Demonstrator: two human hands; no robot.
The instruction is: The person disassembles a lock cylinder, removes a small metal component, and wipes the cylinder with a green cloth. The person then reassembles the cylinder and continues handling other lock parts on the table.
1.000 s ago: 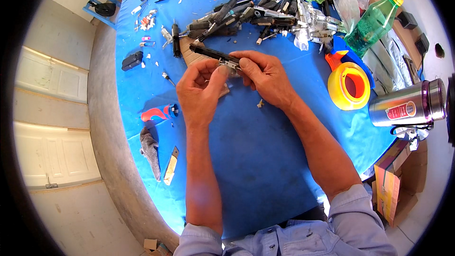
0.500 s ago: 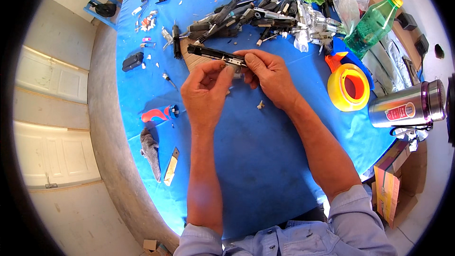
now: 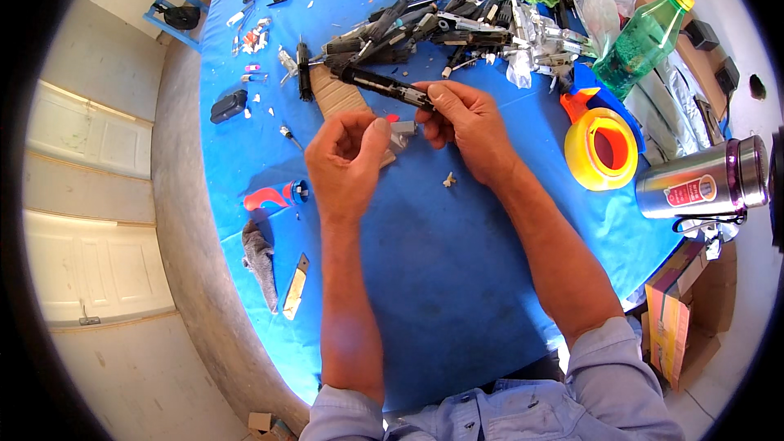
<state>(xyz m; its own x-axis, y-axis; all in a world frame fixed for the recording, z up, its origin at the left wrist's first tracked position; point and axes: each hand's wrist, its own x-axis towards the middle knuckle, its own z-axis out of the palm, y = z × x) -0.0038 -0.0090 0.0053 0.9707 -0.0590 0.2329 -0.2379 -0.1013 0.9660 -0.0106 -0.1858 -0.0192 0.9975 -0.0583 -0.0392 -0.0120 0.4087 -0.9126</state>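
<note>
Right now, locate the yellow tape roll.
In the head view, the yellow tape roll is at right on the blue cloth, just left of the silver flask.

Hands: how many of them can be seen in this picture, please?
2: the left hand, just left of the picture's middle, and the right hand, farther right, holding one end of a long dark part. No other hand shows.
</note>
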